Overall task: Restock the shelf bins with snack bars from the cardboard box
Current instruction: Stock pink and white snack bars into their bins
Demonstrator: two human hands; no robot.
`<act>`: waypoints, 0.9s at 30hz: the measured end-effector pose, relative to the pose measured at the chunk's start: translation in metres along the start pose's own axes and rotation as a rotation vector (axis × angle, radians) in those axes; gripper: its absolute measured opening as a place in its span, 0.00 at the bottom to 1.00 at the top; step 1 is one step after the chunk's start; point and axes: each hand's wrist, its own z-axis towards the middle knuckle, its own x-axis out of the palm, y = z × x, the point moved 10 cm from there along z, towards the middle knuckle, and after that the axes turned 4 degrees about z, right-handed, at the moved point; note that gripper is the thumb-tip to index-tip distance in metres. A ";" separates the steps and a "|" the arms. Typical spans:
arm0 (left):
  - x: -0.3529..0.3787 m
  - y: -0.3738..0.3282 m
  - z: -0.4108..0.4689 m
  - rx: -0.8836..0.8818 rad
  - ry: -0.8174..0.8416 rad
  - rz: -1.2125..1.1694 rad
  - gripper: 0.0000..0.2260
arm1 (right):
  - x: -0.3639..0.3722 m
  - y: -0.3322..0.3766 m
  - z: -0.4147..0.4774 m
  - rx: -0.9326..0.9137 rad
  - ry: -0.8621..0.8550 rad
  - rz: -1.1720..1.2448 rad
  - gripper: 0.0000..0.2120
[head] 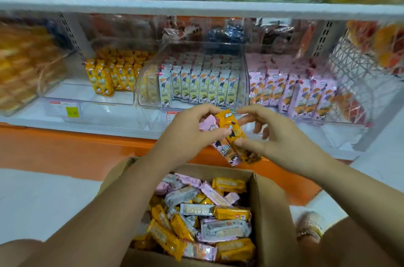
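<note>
Nearest, the open cardboard box (271,212) holds loose snack bars (207,218) in yellow, pink and white wrappers. Above its far edge, the left hand (185,135) grips a pink bar (206,125) and a yellow bar (229,126). The right hand (282,135) pinches the yellow bar between thumb and forefinger, its other fingers (257,127) spread. Beyond, clear shelf bins (143,91) hold upright rows of bars.

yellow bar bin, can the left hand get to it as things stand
Probably yes. The yellow bar bin sits up and left of the left hand, with nothing between them and bare floor in front of its rows. The hand grips snack bars, though.
</note>
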 end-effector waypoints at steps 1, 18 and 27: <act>-0.003 -0.009 0.004 0.028 0.001 0.014 0.08 | -0.007 0.012 0.004 -0.044 -0.007 -0.036 0.22; -0.249 0.080 -0.063 -0.095 -0.928 -0.057 0.04 | 0.073 0.151 0.149 -0.306 -0.123 -0.002 0.14; -0.303 0.156 -0.075 -0.208 -1.171 -0.175 0.05 | 0.188 0.157 0.289 -0.176 -0.032 -0.219 0.13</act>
